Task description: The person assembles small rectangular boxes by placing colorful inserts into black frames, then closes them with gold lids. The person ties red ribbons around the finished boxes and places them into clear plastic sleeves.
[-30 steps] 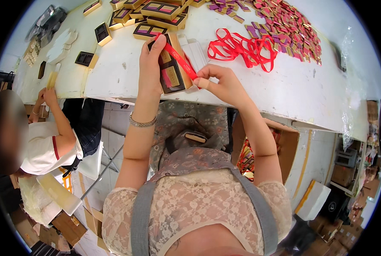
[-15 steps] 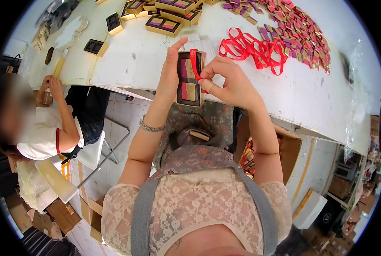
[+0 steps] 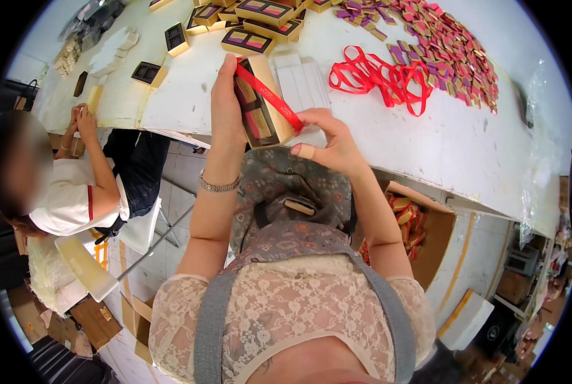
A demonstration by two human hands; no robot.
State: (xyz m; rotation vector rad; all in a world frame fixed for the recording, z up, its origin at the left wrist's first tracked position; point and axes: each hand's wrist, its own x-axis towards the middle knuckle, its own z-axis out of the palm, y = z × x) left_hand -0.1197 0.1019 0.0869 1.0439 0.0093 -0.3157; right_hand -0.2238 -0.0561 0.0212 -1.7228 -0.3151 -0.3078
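Tilted between my hands is a gold-sided box (image 3: 275, 78), its dark inner tray holding small pink and gold wrapped pieces. My left hand (image 3: 227, 105) is closed around the box's left side, thumb up along it. A printed red ribbon (image 3: 268, 95) runs slantwise across the box from its upper left corner to its right edge. There the curled fingers of my right hand (image 3: 327, 137) hold the ribbon at the edge, with the thumb apart below. What the ribbon does behind the box is hidden.
A heap of red ribbon loops (image 3: 379, 77) lies right of the box. Beyond it spread many small wrapped pieces (image 3: 452, 48). Filled gold boxes (image 3: 247, 41) are stacked at the back. Clear plastic covers (image 3: 302, 80) lie near the box. At left a co-worker (image 3: 68, 185) sits working.
The box has moved left and turned to a tilt. The ribbon, earlier running lengthwise near its right side, now crosses it slantwise. My right thumb has moved off the ribbon.
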